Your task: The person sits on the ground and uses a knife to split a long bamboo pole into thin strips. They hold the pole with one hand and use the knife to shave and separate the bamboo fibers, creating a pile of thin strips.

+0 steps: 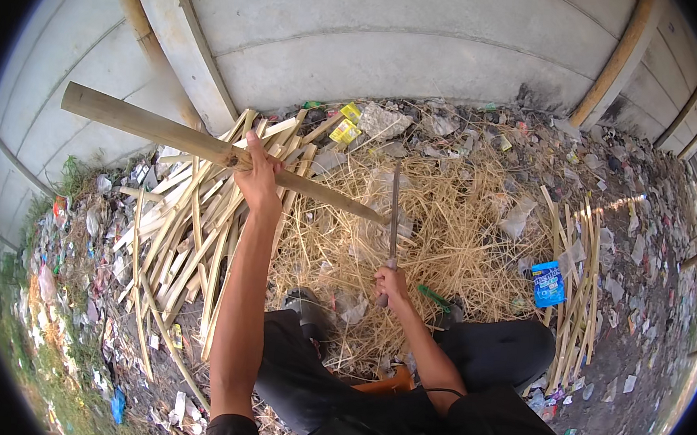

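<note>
My left hand (259, 177) grips a thick split length of bamboo (149, 125) near its middle, the thumb pointing up along it. The bamboo slants from the upper left down to the right, over a heap of straw-coloured shavings (453, 225). In my right hand (392, 287) is the handle of a long-bladed knife (395, 213), its narrow dark blade pointing away from me. The blade stands beside the bamboo's right end; whether they touch I cannot tell.
Split bamboo strips (193, 239) lie piled at the left, with a smaller bundle (582, 290) at the right. A blue packet (547, 284) rests by that bundle. Litter covers the ground. A grey concrete wall (409, 48) with posts stands at the back.
</note>
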Demonstrator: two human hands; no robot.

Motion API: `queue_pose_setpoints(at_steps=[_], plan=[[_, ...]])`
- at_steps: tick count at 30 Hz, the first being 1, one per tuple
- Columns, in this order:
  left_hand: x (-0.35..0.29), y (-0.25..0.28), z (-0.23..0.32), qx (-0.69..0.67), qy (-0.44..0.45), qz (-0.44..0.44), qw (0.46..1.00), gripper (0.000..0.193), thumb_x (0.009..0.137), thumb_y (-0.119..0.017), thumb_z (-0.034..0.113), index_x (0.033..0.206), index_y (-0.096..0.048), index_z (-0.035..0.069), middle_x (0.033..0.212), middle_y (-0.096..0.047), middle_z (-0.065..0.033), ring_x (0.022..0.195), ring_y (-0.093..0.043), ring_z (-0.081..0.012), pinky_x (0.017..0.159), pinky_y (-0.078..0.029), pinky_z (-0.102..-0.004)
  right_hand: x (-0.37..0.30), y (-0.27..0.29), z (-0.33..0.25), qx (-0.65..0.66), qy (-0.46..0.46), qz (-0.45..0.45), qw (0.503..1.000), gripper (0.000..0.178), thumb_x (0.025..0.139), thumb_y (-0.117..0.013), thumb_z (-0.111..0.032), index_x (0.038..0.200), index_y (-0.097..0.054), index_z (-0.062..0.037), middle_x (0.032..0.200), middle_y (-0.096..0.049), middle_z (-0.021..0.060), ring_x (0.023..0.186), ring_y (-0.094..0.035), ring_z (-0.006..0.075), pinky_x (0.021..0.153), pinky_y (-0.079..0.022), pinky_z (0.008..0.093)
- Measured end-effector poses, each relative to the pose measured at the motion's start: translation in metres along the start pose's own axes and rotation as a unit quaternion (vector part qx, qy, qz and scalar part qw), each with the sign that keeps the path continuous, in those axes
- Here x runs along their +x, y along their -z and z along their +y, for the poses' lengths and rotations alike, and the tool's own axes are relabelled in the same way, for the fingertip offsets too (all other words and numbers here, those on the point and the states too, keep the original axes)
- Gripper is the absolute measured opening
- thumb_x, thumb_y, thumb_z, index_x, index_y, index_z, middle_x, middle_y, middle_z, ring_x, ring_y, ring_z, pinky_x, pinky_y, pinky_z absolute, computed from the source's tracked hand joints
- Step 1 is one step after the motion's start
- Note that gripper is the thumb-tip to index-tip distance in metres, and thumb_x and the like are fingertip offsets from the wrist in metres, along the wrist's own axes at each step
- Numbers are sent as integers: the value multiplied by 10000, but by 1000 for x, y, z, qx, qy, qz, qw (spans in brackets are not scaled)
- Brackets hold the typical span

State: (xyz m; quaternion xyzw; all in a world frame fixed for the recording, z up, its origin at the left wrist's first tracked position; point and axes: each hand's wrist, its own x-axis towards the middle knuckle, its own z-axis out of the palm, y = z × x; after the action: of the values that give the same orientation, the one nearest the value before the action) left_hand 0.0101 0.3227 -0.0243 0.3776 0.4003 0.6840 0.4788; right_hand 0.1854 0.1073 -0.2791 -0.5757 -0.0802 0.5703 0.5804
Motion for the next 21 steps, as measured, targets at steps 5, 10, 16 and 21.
queue_pose_setpoints(at_steps=[5,10,16,21], plan=[[-10,-3,4,0,-19,-51,999,542,1042,-645,479,672,-487,117,585,-455,-5,540,-468,-113,554,-467,-305,-20,-20,-67,94,258,-69,959,167,869,-595,-40,760,-478,-90,552,-416,-18,422,-373,99,432,-328,317],[-16,-16,5,-11,-18,-56,998,518,1050,-642,451,682,-507,111,593,-470,-7,542,-471,-104,571,-502,-308,16,3,-12,-2,144,-26,989,210,857,-593,-42,726,-441,-102,552,-406,-20,425,-346,98,445,-339,344],[-11,-8,1,-23,-10,-71,997,506,1055,-638,438,699,-514,100,641,-467,-2,585,-463,-113,610,-516,-329,28,32,25,31,-109,-21,993,218,863,-611,-101,709,-457,-107,548,-394,-18,421,-356,125,467,-385,395],[-13,-9,5,-58,22,-124,990,474,1060,-636,432,723,-500,127,684,-443,19,671,-458,-120,701,-471,-330,5,13,-21,71,50,18,996,200,881,-573,-69,749,-433,-123,571,-386,-21,436,-364,108,492,-393,352]])
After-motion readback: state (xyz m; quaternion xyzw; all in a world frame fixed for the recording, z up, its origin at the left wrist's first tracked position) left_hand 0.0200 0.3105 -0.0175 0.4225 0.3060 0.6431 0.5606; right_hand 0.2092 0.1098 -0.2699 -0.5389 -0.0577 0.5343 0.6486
